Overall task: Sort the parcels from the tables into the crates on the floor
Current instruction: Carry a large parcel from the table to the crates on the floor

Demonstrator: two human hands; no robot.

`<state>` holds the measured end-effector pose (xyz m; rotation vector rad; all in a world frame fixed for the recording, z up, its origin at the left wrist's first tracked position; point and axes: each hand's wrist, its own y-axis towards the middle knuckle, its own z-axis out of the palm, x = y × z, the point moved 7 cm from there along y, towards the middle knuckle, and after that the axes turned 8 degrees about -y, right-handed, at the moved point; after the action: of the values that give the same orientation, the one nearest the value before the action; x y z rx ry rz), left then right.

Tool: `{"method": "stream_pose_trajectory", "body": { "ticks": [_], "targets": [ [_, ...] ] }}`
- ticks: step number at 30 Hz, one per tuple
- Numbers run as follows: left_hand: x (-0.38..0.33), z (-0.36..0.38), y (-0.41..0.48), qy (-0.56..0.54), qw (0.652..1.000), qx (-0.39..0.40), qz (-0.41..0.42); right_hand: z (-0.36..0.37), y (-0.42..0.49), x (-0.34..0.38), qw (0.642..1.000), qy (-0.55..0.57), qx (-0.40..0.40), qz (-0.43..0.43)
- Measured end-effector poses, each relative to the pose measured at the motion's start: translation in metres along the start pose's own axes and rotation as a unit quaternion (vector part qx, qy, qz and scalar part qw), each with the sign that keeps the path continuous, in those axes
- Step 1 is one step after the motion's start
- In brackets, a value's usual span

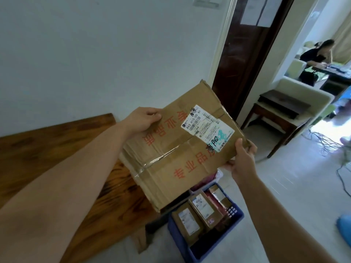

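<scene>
A flat brown cardboard parcel [171,149] with red print, clear tape and a white shipping label is held up in the air in front of me. My left hand [142,120] grips its far left edge. My right hand [241,160] grips its near right corner, thumb on top. Below the parcel, on the floor, stands a blue crate [237,215] with several small brown parcels standing upright inside it. The parcel hides the crate's far end.
A dark wooden table [47,158] is at my left against the white wall. A dark door and doorway lie ahead, with a small wooden stool [279,114] beyond. Cables lie on the tiled floor at right. A person sits at a desk in the far room.
</scene>
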<state>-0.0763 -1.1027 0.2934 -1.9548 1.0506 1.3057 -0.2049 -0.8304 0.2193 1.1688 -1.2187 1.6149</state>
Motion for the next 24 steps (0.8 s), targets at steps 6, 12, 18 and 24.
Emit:
{"method": "stream_pose_trajectory", "body": {
  "ticks": [6, 12, 18, 24],
  "targets": [
    [0.021, 0.022, 0.09, 0.022, 0.999, -0.042, -0.013, 0.006, 0.092, -0.011, 0.999, -0.01, -0.006, 0.03],
    [0.068, 0.049, 0.188, 0.066, 0.997, -0.031, -0.033, 0.029, 0.189, -0.04, 0.994, -0.034, -0.028, 0.097],
    [0.135, 0.064, 0.258, 0.105, 0.989, -0.036, -0.101, 0.051, 0.265, -0.098, 0.98, -0.087, -0.042, 0.174],
    [0.206, 0.06, 0.3, 0.074, 0.981, -0.097, -0.15, 0.092, 0.32, -0.157, 0.982, -0.064, -0.006, 0.176]
  ]
}}
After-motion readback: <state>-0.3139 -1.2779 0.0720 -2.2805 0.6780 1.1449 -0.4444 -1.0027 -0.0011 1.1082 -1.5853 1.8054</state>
